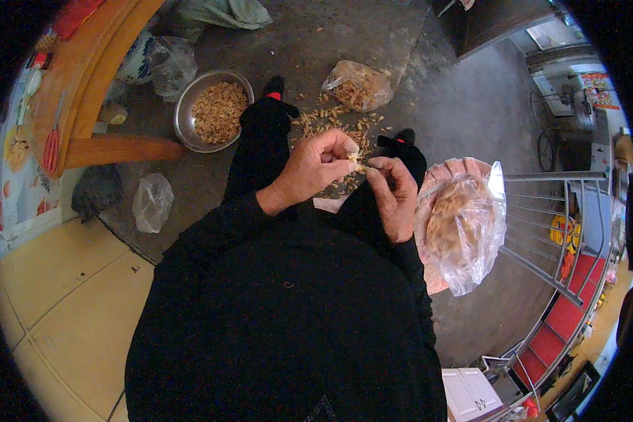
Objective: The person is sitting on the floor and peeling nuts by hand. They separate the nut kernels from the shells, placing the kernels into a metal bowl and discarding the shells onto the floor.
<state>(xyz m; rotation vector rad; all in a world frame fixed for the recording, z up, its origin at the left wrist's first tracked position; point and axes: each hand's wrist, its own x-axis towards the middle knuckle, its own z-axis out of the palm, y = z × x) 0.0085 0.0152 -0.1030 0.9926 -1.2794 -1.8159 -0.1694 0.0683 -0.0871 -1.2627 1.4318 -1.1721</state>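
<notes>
Between my knees, my left hand (319, 166) pinches a small pale-yellow piece (354, 160), perhaps a nut or a husk, between thumb and fingertips. My right hand (394, 192) is close beside it, its thumb and forefinger closed at the piece's lower right end. Below them, many yellowish husk-like pieces (322, 120) lie scattered on the floor between my feet. A clear plastic bag (358, 87) of similar pieces lies just beyond them. To the left, a steel bowl (182, 124) holds many light brown pieces.
At my right, a clear plastic bag (467, 253) with round, flat brown food, perhaps bread, rests on a pink cloth-covered seat with a metal-barred back (554, 176). A wooden table (121, 150) is at the left. Empty-looking plastic bags (153, 203) lie on the floor nearby.
</notes>
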